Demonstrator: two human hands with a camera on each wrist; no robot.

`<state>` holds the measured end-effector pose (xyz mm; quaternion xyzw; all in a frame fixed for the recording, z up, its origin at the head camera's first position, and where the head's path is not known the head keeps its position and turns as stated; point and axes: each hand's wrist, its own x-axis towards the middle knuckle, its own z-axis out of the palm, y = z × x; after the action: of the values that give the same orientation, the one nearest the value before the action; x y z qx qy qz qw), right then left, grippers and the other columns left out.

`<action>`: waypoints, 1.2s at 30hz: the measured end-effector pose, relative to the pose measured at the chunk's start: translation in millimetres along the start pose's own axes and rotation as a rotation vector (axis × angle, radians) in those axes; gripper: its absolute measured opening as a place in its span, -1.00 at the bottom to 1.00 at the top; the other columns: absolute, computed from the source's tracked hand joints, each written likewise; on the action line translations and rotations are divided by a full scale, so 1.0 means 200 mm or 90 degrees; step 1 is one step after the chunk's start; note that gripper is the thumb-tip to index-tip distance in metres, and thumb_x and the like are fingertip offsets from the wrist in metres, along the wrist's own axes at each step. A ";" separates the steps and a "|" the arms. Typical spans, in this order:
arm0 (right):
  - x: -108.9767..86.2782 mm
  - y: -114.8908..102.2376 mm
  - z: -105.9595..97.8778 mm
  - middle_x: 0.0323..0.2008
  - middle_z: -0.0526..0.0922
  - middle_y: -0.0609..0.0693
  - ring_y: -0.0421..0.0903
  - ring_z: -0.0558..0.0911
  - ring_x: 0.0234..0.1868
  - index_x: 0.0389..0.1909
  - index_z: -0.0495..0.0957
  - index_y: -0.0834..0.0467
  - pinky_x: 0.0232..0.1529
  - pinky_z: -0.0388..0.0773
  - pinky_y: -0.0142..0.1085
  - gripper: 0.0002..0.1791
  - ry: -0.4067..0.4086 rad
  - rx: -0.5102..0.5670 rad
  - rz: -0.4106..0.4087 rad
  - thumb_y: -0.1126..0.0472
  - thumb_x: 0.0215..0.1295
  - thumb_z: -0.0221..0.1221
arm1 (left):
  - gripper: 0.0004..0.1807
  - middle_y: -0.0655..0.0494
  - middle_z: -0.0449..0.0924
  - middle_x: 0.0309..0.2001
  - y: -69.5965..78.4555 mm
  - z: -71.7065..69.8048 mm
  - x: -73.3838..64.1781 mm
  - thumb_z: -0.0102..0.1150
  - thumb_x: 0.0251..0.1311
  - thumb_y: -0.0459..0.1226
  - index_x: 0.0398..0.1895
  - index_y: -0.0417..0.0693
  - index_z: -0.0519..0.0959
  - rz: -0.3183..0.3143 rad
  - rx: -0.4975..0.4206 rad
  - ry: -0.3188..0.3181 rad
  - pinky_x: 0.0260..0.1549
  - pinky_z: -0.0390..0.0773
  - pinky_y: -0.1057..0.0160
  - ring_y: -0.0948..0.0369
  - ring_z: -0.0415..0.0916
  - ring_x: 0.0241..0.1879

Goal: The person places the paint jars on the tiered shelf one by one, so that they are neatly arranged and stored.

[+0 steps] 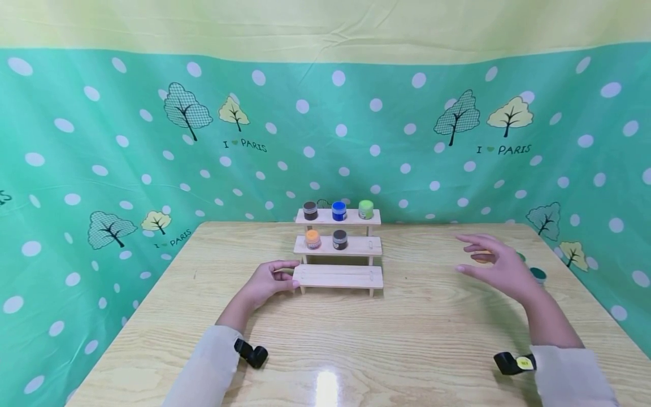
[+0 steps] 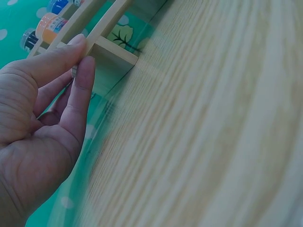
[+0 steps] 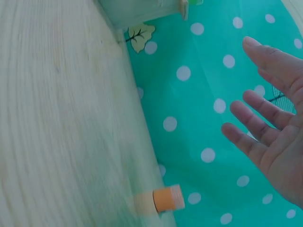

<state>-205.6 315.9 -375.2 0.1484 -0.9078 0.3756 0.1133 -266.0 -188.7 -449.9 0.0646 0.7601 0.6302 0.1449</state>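
Seemingly an indoor work spot, home or studio (which of the two, I cannot tell): a wood-grained table [image 1: 417,333] is closed in on three sides by green cloth [image 1: 559,130], dotted, tree-printed and lettered "PARIS".

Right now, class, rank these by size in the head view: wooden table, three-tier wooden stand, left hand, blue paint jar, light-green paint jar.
Wooden table
Three-tier wooden stand
Left hand
Blue paint jar, light-green paint jar: look alike, unranked

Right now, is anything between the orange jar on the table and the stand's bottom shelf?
Nothing visible does: past the right hand, which partly hides the orange jar in the head view, bare tabletop leads to the bottom shelf.
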 end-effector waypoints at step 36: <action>-0.24 0.33 -0.25 0.00 0.33 -0.38 -0.64 0.38 -0.20 0.27 0.48 0.13 -0.38 0.47 -0.66 -0.38 0.116 -0.015 0.159 -0.01 0.22 0.34 | -0.36 -0.08 0.63 -0.26 0.00 0.00 0.01 0.46 0.00 -0.40 0.23 -0.16 0.51 -0.004 -0.005 0.011 -0.25 0.68 0.21 0.14 0.60 -0.28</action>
<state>-180.0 404.8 -398.9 -0.0016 -0.9095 0.3879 0.1492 -266.6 -187.6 -450.8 0.0565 0.7592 0.6329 0.1406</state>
